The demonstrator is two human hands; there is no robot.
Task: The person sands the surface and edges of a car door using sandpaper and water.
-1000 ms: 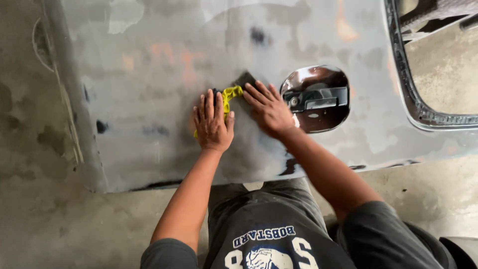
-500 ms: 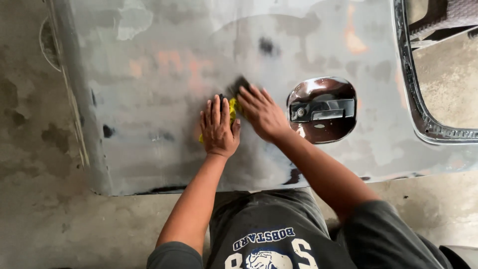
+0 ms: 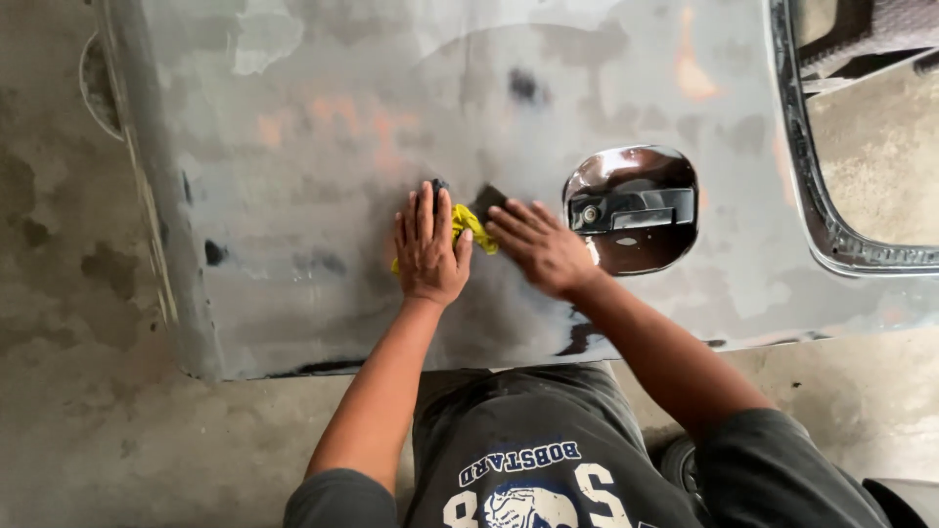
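A grey sanded car door panel (image 3: 323, 176) lies flat in front of me, mottled with orange and dark patches. My left hand (image 3: 428, 246) presses flat on it with fingers together, covering a yellow pad (image 3: 471, 225) that peeks out beside the fingers. My right hand (image 3: 540, 244) lies flat just to the right, fingers on a dark sheet (image 3: 486, 199), apparently sandpaper, held against the panel. Both hands sit left of the recessed door handle (image 3: 634, 207).
The window opening's dark frame (image 3: 817, 210) curves at the right. Stained concrete floor (image 3: 78, 391) surrounds the panel on the left and below. My knees and dark shirt fill the bottom centre.
Both hands, with the yellow pad and dark sheet, have stayed pressed on the panel and shifted slightly. The view has drifted, so the panel sits lower in the picture.
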